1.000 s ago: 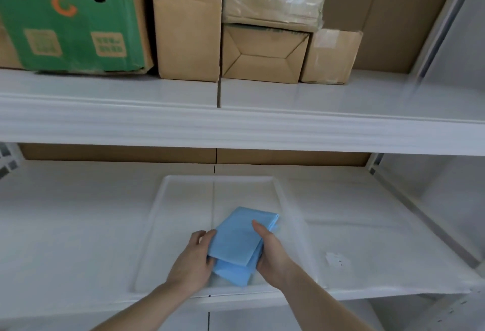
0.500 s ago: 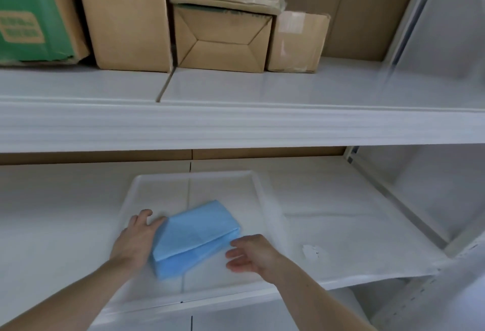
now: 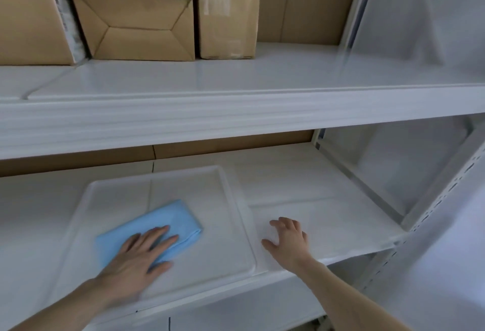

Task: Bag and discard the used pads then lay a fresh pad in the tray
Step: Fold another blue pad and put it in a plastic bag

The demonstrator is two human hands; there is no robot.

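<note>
A clear shallow tray [image 3: 237, 215] lies on the lower white shelf. Inside it, at the left, rests a folded blue pad [image 3: 162, 219]. My left hand [image 3: 139, 257] lies flat on the pad's near half, fingers spread, pressing it down. My right hand [image 3: 287, 240] is outside the tray, just past its right rim, with its fingers apart over the bare shelf and nothing in it.
The upper shelf [image 3: 236, 94] juts out above the tray and carries several cardboard boxes [image 3: 141, 26]. A white perforated upright [image 3: 446, 189] stands at the right. The shelf's front edge [image 3: 341, 257] runs under my right wrist.
My left hand slid from the pad's left edge onto its top. My right hand let go of the pad and moved right, out of the tray. The camera turned right.
</note>
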